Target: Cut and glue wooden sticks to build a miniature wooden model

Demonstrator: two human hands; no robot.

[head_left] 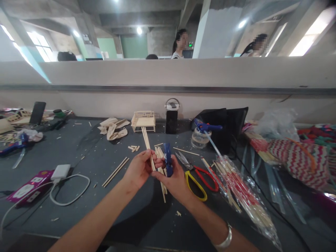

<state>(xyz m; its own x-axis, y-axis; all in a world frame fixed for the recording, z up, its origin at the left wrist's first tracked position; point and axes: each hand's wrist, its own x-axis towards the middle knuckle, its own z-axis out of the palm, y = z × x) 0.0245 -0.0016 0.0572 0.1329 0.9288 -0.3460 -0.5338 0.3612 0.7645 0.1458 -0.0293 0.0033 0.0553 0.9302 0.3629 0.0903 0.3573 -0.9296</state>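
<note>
My left hand [140, 166] is closed around a small bundle of thin wooden sticks [146, 138], which point away from me. Close beside it, my right hand [176, 176] grips a blue hand tool [168, 159]; its exact kind is hard to make out. The fingertips of both hands nearly meet at the lower ends of the sticks. Under and between the hands lie more loose wooden sticks [163, 190]. Beyond the bundle stands a miniature wooden bench [143, 120] with railings. Right of my right hand rest scissors [195, 175] with one yellow and one red handle.
A blue glue gun [206, 126] lies on a glass jar [200, 139]. Bagged sticks [243, 189] lie at right. A phone [171, 121] stands by the low wall. At left are a purple power strip [30, 187], a white charger [61, 172] with cable, and crumpled paper [113, 128].
</note>
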